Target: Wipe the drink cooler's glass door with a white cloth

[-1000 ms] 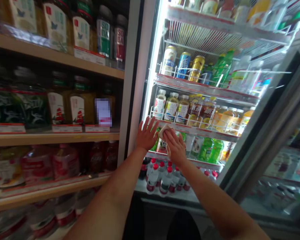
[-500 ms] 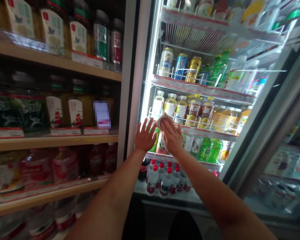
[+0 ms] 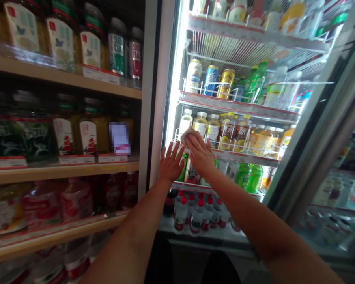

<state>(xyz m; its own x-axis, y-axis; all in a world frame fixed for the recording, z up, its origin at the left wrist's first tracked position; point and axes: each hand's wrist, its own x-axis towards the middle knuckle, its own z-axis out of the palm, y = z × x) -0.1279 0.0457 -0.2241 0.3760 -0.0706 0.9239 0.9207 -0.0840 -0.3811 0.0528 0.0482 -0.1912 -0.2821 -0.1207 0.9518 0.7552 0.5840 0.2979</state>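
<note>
My right hand lies with its fingers over a crumpled whitish cloth, which appears pressed to the glass front of a lit drinks fridge. Part of the cloth is covered by the fingertips. To its left, my left hand is open with fingers spread, palm toward the glass near the fridge's left edge; it holds nothing. Behind the hands stand pale-labelled bottles and, one shelf lower, green bottles.
On the left, wooden shelves carry bottles and price strips. A phone-like blurred screen stands on the middle shelf. Red-capped bottles fill the fridge bottom. A metal door frame slants along the right.
My right hand and the cloth have moved slightly up and to the left. My left hand stays nearly in place, still spread. The view has shifted a little.
</note>
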